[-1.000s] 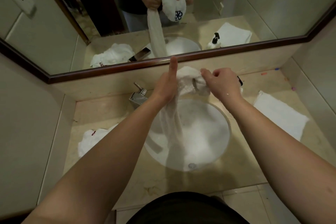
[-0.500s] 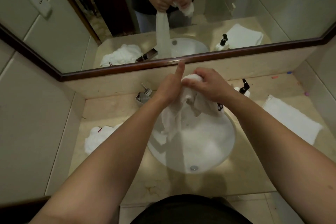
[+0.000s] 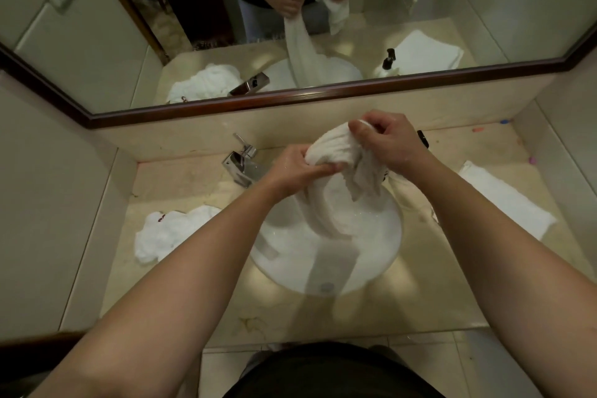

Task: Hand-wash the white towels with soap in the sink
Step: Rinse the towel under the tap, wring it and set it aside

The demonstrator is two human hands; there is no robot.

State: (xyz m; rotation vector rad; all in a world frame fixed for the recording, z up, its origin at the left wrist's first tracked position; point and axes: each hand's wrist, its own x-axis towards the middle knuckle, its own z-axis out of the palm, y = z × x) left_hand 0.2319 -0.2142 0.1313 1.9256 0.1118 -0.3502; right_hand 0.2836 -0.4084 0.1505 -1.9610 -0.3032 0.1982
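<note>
White wet towel [image 3: 336, 152], bunched above the sink [image 3: 384, 255], tail trailing down into the basin. Left hand [image 3: 297, 168] gripping below the bunch, right hand [image 3: 387, 139] pinching its top, fingers of both curled tight. Probably limp, heavy with water, slippery with soap; best taken at the thick gathered part. Faucet [image 3: 240, 165] just beside the left wrist, crumpled towel [image 3: 168, 233] on the bench [image 3: 181, 178] left, flat towel [image 3: 507, 203] right, soap bottle [image 3: 423, 139] behind the right hand.

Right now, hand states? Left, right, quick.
Left hand: closed, gripping the wet white towel above the sink.
Right hand: closed, gripping the same towel's upper bunch.
</note>
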